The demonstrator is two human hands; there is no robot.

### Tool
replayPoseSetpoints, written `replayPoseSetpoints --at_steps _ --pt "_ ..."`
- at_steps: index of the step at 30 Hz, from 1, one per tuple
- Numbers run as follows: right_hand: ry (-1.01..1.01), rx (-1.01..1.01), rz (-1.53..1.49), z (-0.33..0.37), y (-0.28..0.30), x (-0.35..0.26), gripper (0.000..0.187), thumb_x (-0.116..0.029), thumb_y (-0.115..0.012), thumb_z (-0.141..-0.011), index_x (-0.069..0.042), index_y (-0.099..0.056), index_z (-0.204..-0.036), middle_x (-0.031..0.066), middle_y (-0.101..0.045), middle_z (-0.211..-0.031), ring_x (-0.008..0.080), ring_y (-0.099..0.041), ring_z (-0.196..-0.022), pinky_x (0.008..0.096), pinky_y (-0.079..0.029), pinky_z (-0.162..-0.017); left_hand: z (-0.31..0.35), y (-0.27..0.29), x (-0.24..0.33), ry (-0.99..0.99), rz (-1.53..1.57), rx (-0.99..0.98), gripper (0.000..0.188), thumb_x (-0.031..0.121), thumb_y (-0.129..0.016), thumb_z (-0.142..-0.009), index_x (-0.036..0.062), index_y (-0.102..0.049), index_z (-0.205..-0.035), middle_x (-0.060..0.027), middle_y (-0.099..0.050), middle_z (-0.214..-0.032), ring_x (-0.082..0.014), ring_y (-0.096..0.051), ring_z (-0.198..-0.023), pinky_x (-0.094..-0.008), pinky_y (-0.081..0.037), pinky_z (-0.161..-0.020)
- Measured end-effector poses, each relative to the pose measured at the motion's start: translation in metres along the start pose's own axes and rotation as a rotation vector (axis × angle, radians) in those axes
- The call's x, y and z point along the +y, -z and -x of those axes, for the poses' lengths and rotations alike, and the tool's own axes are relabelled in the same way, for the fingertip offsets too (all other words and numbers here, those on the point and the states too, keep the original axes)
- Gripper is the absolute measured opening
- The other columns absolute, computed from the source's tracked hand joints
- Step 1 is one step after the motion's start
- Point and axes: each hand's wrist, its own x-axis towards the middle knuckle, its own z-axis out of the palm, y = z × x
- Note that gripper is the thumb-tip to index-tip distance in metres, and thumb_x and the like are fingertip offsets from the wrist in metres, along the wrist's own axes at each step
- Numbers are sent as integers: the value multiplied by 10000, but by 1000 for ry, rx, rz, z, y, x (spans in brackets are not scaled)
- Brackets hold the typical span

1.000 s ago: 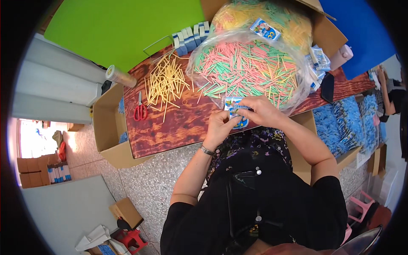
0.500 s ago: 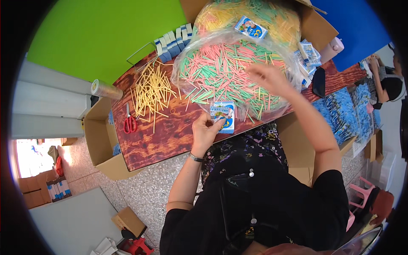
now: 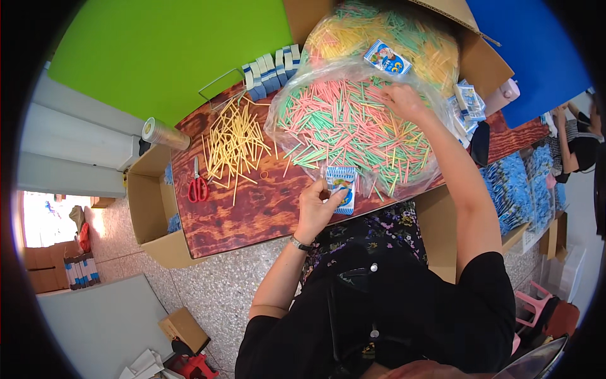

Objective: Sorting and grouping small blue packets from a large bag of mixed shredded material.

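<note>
My left hand pinches a small blue-and-white packet at the front edge of the table, thumb on its printed face. Just beyond it, a large clear plastic bag lies spread wide, heaped with thin pink and green sticks. Over the far right part of that heap is my right hand, its fingers drawn together down at the sticks. Whatever lies between those fingertips is too small to make out. Another packet of the same kind rests on the bag of yellow and green sticks behind.
Loose pale-yellow sticks, red-handled scissors and a rubber band lie on the left of the table. Stacked packets stand behind. At right are more packets, a dark phone and another person.
My right hand has moved a little away from me over the heap, and its fingers have come down to the sticks. The left hand still holds the packet. The whole view has shifted slightly.
</note>
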Motion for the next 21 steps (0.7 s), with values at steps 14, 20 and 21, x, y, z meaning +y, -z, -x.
replayPoseSetpoints --at_steps 14,20,21 --pt "-212 -404 273 -43 -19 -15 284 -256 -659 -818 -9 -656 -958 208 -635 -1090 353 -624 -1020 461 -510 -868 -8 0 6 -19 -251 -126 133 113 -723 -859 13 -635 -874 -4 -633 -797 -11 -546 -682 -194 -434 -550" --pt "-137 -393 335 -35 -18 -19 361 -301 -568 -918 11 -607 -1095 215 -592 -1205 378 -570 -1123 480 -475 -931 -11 4 -21 -1 -129 -121 207 64 -651 -907 1 -605 -1098 -37 -672 -968 -65 -631 -810 -224 -522 -681" --pt "-132 -392 336 -35 -16 -22 361 -301 -568 -918 11 -607 -1095 215 -592 -1205 378 -570 -1123 480 -475 -931 -12 4 -22 16 -114 -119 246 52 -638 -913 0 -588 -1148 -46 -676 -1001 -81 -648 -845 -234 -537 -718"
